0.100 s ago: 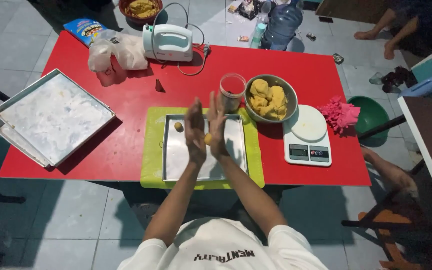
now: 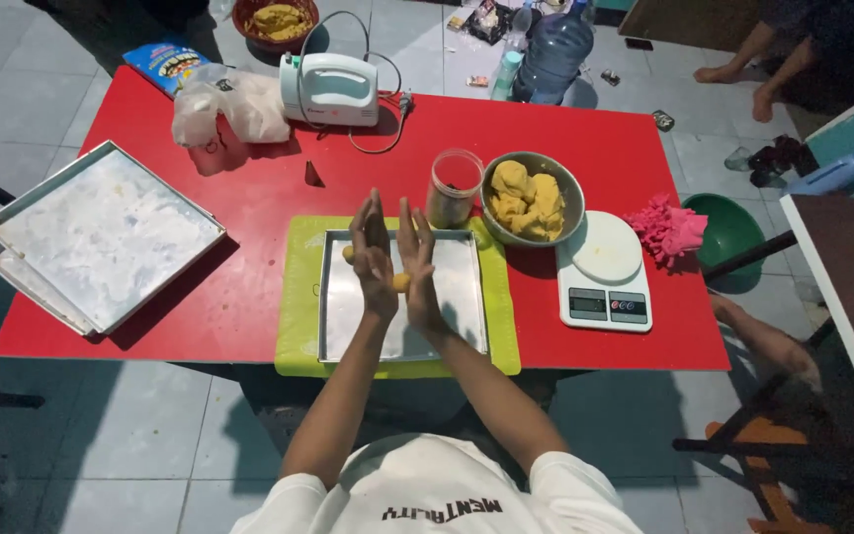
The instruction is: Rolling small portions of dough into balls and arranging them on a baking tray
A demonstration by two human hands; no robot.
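Both palms pressed together over the metal tray [image 2: 452, 297], fingers straight and pointing away; left hand [image 2: 372, 255] and right hand [image 2: 417, 265] are flat, squeezing a small yellow dough piece [image 2: 401, 283] between them; another little dough ball [image 2: 348, 253] sits on the tray just left of the hands; bowl of dough [image 2: 531, 198] is off to the right, next to the kitchen scale [image 2: 605, 272].
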